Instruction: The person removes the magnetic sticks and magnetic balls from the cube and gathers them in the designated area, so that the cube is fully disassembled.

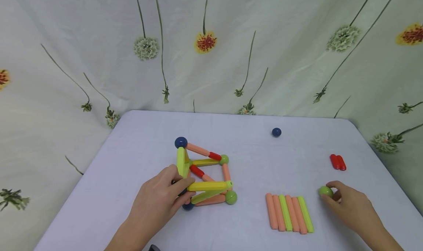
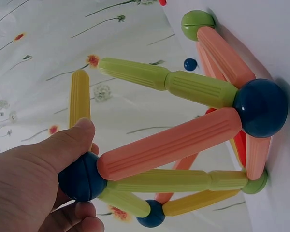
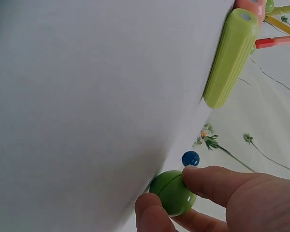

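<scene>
On the left half of the table stands a frame of magnetic rods and balls (image 1: 226,173), built from pink, yellow, lime and red rods with blue and green balls at its corners. My left hand (image 1: 158,197) pinches a blue ball (image 2: 82,176) at a near upper corner of it; a yellow rod (image 1: 208,186) juts right from that corner. Over at the right, my right hand (image 1: 355,207) holds a green ball (image 3: 173,193) between thumb and fingers, at the tabletop. Beside it lies a row of pink and lime rods (image 1: 286,213).
Two short red rods (image 1: 337,162) lie behind my right hand. A loose blue ball (image 1: 276,132) sits toward the table's back edge. Behind the white table (image 1: 244,148) hangs a flower-printed cloth (image 1: 211,75).
</scene>
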Tool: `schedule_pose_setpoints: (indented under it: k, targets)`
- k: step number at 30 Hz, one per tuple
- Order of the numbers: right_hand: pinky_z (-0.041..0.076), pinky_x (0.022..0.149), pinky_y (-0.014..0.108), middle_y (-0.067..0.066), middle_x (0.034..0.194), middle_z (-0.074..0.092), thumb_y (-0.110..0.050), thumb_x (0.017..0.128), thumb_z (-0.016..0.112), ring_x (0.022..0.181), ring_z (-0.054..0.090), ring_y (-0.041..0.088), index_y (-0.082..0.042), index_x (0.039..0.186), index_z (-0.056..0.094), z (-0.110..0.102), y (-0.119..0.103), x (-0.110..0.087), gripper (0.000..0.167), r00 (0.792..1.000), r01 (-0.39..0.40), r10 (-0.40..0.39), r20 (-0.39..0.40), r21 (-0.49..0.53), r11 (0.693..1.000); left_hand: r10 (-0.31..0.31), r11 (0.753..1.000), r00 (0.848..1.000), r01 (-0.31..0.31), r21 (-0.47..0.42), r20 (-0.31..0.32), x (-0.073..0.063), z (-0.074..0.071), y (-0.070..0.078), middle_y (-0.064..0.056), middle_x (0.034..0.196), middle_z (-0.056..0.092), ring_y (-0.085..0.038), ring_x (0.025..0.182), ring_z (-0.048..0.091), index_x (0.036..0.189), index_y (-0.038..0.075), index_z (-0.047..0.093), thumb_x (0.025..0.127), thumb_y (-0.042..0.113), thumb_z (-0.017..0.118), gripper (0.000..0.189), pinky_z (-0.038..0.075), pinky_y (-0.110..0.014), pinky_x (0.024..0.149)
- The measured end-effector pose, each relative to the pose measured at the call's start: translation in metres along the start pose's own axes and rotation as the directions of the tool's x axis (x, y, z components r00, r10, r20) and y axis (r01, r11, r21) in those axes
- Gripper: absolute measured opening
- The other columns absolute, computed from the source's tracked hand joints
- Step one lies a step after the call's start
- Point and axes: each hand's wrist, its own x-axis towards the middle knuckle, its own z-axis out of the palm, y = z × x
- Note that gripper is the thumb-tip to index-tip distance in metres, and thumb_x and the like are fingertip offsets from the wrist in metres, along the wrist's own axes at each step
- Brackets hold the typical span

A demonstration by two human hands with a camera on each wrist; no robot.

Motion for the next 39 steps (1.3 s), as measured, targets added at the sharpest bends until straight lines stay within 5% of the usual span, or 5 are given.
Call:
schedule_pose_setpoints:
  k: [6, 12, 21, 27, 39]
  targets:
    - [0.050, 0.056, 0.036, 0.010, 0.090, 0.061, -0.024, 0.083, 0.077, 0.071, 0.056, 0.021, 0.000, 0.121, 0.061, 0.004, 0.002, 0.008, 0.048, 0.996, 0.089, -0.090, -0.022, -0.007, 0.996, -0.005, 1.000, 1.000, 0.005, 0.003, 0.004, 0.000, 0.000, 0.000, 0.004, 0.086, 0.046, -0.006, 0.072, 0.045, 0.102, 0.016, 0.076, 0.069, 0.023, 0.090, 0.036, 0.039, -0.014, 0.053]
    - [0.051, 0.058, 0.032, 0.014, 0.101, 0.062, -0.025, 0.082, 0.079, 0.072, 0.056, 0.018, -0.002, 0.125, 0.060, 0.008, 0.001, 0.015, 0.053, 0.987, 0.158, -0.153, -0.056, 0.095, 0.983, -0.015, 1.000, 1.000, 0.015, 0.002, 0.007, 0.001, 0.001, 0.000, 0.004, 0.087, 0.046, -0.006, 0.073, 0.046, 0.101, 0.017, 0.075, 0.067, 0.022, 0.091, 0.038, 0.040, -0.014, 0.054]
    - [0.046, 0.054, 0.025, 0.002, 0.080, 0.060, -0.029, 0.081, 0.080, 0.071, 0.053, 0.019, -0.005, 0.115, 0.066, 0.007, -0.009, 0.040, 0.044, 0.963, 0.245, -0.213, -0.163, 0.214, 0.946, -0.019, 1.000, 1.000, 0.019, 0.005, 0.010, 0.001, 0.001, -0.001, 0.004, 0.087, 0.046, -0.006, 0.073, 0.046, 0.102, 0.016, 0.075, 0.067, 0.022, 0.091, 0.039, 0.040, -0.015, 0.054]
    - [0.046, 0.054, 0.024, 0.005, 0.084, 0.061, -0.025, 0.081, 0.081, 0.073, 0.053, 0.021, -0.006, 0.116, 0.066, 0.003, -0.012, 0.074, 0.043, 0.946, 0.305, -0.256, -0.201, 0.274, 0.912, -0.032, 0.999, 0.999, 0.032, 0.009, 0.028, 0.000, 0.000, -0.001, 0.004, 0.087, 0.046, -0.006, 0.074, 0.046, 0.103, 0.017, 0.075, 0.069, 0.025, 0.090, 0.037, 0.041, -0.015, 0.054]
    - [0.047, 0.070, 0.033, 0.015, 0.120, 0.058, -0.031, 0.088, 0.073, 0.099, 0.053, 0.030, -0.008, 0.130, 0.058, -0.007, -0.036, 0.147, 0.050, 0.984, 0.177, -0.161, -0.072, 0.359, 0.916, -0.021, 1.000, 1.000, 0.021, -0.006, 0.022, -0.001, -0.002, 0.000, 0.006, 0.087, 0.045, -0.004, 0.072, 0.045, 0.102, 0.019, 0.075, 0.089, 0.043, 0.068, 0.029, 0.039, -0.014, 0.055]
